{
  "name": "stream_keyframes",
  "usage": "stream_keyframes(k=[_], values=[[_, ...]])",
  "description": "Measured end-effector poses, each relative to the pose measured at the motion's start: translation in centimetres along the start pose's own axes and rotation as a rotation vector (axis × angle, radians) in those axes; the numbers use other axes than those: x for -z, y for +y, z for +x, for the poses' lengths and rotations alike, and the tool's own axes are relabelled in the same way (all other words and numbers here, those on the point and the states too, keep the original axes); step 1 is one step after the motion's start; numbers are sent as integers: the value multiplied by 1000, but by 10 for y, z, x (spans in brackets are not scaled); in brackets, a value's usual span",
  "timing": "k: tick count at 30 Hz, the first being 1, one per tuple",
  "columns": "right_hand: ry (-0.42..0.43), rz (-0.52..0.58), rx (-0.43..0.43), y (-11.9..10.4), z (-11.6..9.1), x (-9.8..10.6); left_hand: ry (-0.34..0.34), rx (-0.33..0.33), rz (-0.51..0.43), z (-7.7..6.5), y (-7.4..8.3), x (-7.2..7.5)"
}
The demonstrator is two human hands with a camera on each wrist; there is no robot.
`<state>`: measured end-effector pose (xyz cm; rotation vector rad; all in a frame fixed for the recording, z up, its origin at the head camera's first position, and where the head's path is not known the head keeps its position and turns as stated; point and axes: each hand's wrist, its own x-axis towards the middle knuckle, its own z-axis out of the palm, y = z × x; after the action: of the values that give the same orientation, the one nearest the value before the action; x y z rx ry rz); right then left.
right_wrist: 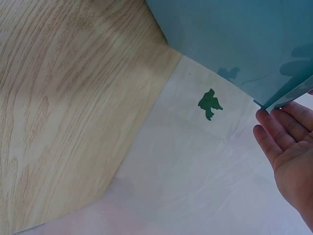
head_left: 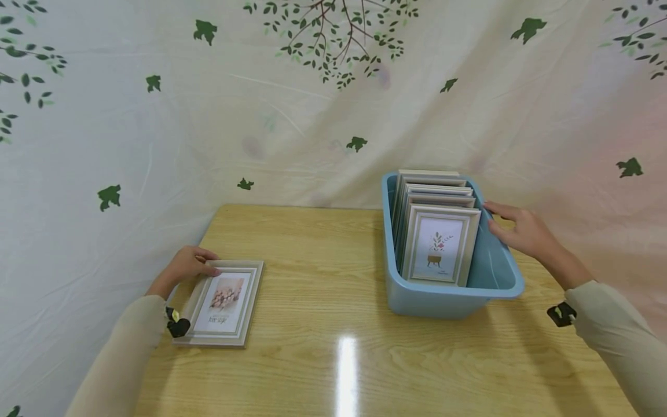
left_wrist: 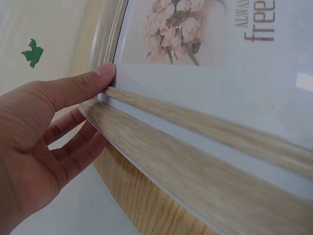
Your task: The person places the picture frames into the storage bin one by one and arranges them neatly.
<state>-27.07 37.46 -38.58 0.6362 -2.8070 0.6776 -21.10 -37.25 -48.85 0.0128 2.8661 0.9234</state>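
Observation:
A picture frame [head_left: 254,307] with a pale wood-toned border and a pink flower print lies at the left of the table. At its far left corner my left hand [head_left: 189,265] pinches the border, thumb on top and fingers beneath, as the left wrist view [left_wrist: 44,137] shows. A light blue plastic bin [head_left: 432,304] stands at the right, with several similar frames [head_left: 440,246] upright along its left side. My right hand [head_left: 526,231] holds the bin's right rim; the right wrist view shows its fingers [right_wrist: 281,129] under the lip.
The wood-grain table [head_left: 312,272] runs between the loose frame and the bin, with a bright light reflection near its front. Behind it hangs a pale cloth [head_left: 292,127] printed with green leaves and branches. Dark wrist devices [head_left: 561,314] sit at both sleeves.

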Motion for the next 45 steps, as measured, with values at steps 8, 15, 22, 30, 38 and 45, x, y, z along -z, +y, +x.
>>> stream_keyframes(k=[8,15,22,30,38,45], values=[[-2,1,0,1,0,-1,36,-29,21,-1,3,1],[-21,26,-52,-1,0,-1,64,-21,-41,3,12,4],[-24,19,-57,1,-1,-3,76,-2,-35,9,31,-1],[15,-11,-13,3,-1,-3,149,-13,-37,17,61,-4],[27,-26,10,4,-1,-3,179,-58,-57,24,86,-2],[46,-34,44,4,-1,-3,177,-82,-69,29,105,-2]])
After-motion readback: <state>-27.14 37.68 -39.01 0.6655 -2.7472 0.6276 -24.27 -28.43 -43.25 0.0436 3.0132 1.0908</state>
